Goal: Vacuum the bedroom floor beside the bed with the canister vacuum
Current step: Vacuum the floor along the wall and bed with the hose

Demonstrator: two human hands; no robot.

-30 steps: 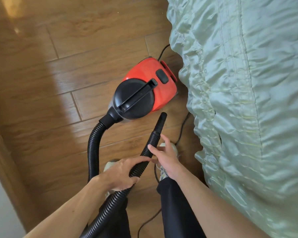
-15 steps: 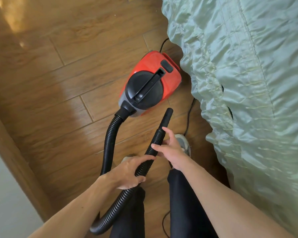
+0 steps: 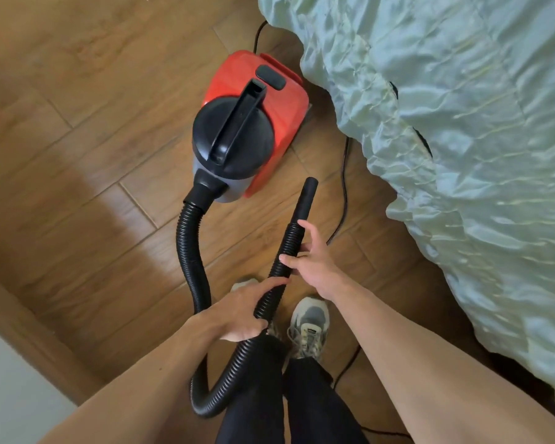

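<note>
Head cam, one view logged. We look from head height, steeply down and slightly forward, onto the wooden floor (image 3: 77, 91). The lens is wide-angle, and plank seams bow toward the frame edges.

Both forearms enter from the bottom edge. The left hand (image 3: 237, 312) and right hand (image 3: 314, 267), holding the hose (image 3: 186, 251), sit just below centre, nearest the lens. The canister vacuum (image 3: 234, 136) stands farther out, above centre. The bed (image 3: 462, 155) fills the right side.

A skirting board (image 3: 29, 334) cuts the lower left corner. The pale surface (image 3: 7, 405) beyond it is probably wall, too blurred to confirm.
</note>
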